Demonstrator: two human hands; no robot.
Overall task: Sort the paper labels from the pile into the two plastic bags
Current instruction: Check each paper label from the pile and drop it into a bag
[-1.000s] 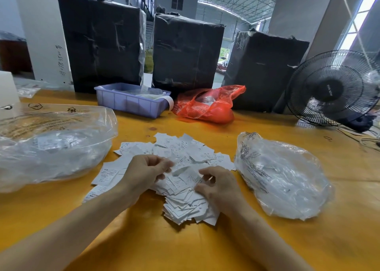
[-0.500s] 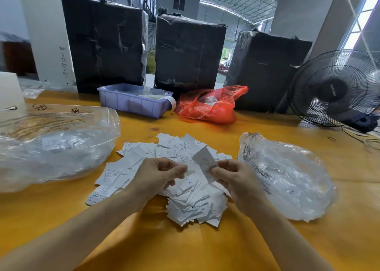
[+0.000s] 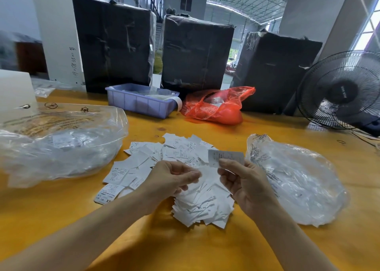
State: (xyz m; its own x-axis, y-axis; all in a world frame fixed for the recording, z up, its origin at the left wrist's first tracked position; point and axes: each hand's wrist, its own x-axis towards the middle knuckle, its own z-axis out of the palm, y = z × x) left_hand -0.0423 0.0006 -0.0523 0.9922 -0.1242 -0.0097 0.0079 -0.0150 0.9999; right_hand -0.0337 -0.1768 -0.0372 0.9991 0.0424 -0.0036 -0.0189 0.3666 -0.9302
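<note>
A pile of white paper labels lies spread on the yellow table between two clear plastic bags. The large left bag holds some labels; the smaller right bag lies crumpled. My right hand is raised over the pile's right side and pinches a single label upright between thumb and fingers, close to the right bag. My left hand hovers over the pile's middle, fingers curled with the thumb against them; no label shows in it.
A blue plastic tray and a red plastic bag sit behind the pile. Three black-wrapped boxes stand along the table's far edge. A black fan stands at the far right, a white box at far left.
My right hand picked one label out of the pile and lifted it toward the right bag. My left hand rose off the pile.
</note>
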